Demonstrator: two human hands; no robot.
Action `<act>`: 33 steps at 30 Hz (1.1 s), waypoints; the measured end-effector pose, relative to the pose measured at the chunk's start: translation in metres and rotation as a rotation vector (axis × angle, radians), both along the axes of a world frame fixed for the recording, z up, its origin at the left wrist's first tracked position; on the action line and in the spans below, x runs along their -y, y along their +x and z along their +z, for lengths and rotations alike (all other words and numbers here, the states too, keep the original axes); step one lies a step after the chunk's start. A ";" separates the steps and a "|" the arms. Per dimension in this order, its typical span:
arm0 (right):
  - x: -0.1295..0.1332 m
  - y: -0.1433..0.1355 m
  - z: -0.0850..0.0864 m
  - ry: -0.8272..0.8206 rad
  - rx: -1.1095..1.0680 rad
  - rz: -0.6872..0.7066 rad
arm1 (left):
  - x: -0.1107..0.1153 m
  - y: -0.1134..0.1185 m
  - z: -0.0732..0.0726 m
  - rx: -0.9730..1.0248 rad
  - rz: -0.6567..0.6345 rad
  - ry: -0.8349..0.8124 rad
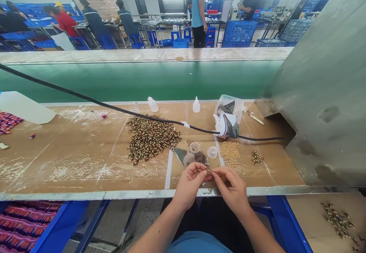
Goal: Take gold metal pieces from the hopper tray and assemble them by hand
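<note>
My left hand (188, 184) is closed, its thumb and fingers pinching a small gold-coloured metal piece (207, 171). Against that piece, the fingertips of my right hand (233, 189) are pressed together; what they hold is too small to make out. Both hands are over the table's front edge. Just beyond them lies a camouflage cloth (183, 156), with a small clear cup (195, 147) and a clear round lid or dish (212, 152) by it. A large heap of small dark-and-gold metal pieces (151, 136) is to the left. Small tan round pieces (229, 150) lie to the right.
Two white dropper bottles (196, 105) stand at the back. A black cable (85, 101) crosses above the cardboard-covered table (77, 153). At right are a clear box (238, 104) with cloth, a few loose pieces (256, 158) and a large metal housing (328, 104). A green conveyor (128, 79) runs behind.
</note>
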State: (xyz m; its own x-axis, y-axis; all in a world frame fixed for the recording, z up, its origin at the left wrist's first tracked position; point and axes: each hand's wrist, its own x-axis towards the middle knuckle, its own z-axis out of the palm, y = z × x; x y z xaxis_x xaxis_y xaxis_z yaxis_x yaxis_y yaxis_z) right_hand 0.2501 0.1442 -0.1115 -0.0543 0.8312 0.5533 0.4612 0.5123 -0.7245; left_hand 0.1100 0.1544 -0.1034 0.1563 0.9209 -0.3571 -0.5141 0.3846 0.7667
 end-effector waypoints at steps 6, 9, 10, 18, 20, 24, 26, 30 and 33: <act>-0.004 0.000 -0.002 -0.025 0.075 0.033 | 0.001 0.000 -0.001 -0.034 -0.032 -0.004; -0.004 -0.001 -0.006 -0.043 0.092 0.049 | 0.000 0.000 0.002 -0.042 -0.031 -0.007; -0.004 -0.001 -0.006 -0.042 0.094 0.054 | 0.000 0.000 0.002 -0.046 -0.029 -0.009; -0.005 0.000 -0.005 -0.015 0.123 0.094 | 0.001 -0.001 0.000 -0.084 -0.038 0.017; -0.004 0.000 -0.006 0.010 0.153 0.086 | 0.001 -0.001 0.000 -0.090 -0.032 0.018; -0.001 -0.001 -0.010 0.031 0.161 0.038 | 0.002 0.000 0.000 -0.091 -0.025 0.025; 0.000 -0.003 -0.009 0.017 0.125 0.022 | 0.002 0.001 0.000 -0.080 -0.021 0.039; 0.002 -0.006 -0.004 0.009 0.068 -0.022 | 0.003 0.000 -0.001 -0.084 -0.004 0.089; 0.004 -0.006 -0.003 -0.019 0.062 -0.035 | 0.003 -0.001 -0.002 -0.129 -0.005 0.130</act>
